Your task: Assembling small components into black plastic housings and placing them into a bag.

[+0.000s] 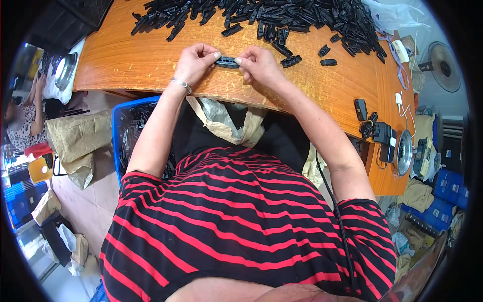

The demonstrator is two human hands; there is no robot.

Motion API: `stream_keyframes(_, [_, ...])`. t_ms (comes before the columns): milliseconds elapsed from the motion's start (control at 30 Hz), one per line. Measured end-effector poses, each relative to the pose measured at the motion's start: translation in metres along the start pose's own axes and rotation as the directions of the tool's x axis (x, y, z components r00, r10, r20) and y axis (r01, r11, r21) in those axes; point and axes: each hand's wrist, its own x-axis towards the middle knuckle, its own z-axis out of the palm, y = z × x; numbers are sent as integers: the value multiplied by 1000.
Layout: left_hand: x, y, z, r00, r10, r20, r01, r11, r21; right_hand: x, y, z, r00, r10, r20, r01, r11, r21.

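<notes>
Between my two hands, over the near part of the wooden table (166, 65), is a long narrow black plastic part (227, 62) with a row of slots along it. My left hand (195, 63) pinches its left end between thumb and fingers. At the other end, my right hand (260, 65) grips it the same way, thumb on top. Beyond my hands lies a large pile of black plastic parts (282, 15). A few loose ones, such as a short black part (291, 61), lie just right of my right hand.
Below the table edge at my left stands a blue bin (116, 131) holding black parts. A black adapter (385, 136) with cables sits at the table's right side, near a metal bowl (404, 151). A fan (443, 66) is further right. Another person (30, 118) sits far left.
</notes>
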Motion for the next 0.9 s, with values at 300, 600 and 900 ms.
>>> stream_keyframes(300, [4, -4, 13, 993, -7, -120, 47, 941, 335, 5, -4, -1, 994, 105, -4, -105, 994, -2])
stream_keyframes(600, [13, -3, 15, 993, 56, -106, -5, 902, 431, 18, -7, -6, 986, 142, 90, -123, 974, -188])
stream_keyframes(900, [20, -6, 17, 988, 126, -87, -61, 846, 530, 20, -2, -9, 978, 196, 70, -179, 963, -199])
